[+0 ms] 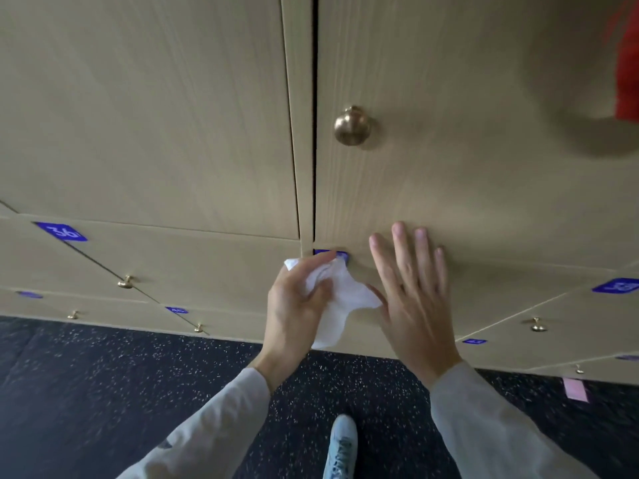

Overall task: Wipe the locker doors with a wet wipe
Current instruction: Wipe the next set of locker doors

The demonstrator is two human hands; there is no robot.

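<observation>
Light wooden locker doors (449, 174) fill the upper view. My left hand (294, 305) grips a crumpled white wet wipe (342, 299), holding it against the top left corner of a lower door, over a blue number label (330, 254) that it partly hides. My right hand (411, 292) lies flat beside it with straight fingers, pressing on the door face across the seam between the upper and lower doors. A round brass knob (351, 126) sits on the upper door, above both hands.
More doors carry blue number labels (62, 232) and small brass knobs (125, 282). A dark vertical gap (315, 115) separates two upper doors. Something red (627, 63) hangs at the top right. Below lies dark speckled floor (103, 392), my shoe (342, 444) and a pink tag (574, 389).
</observation>
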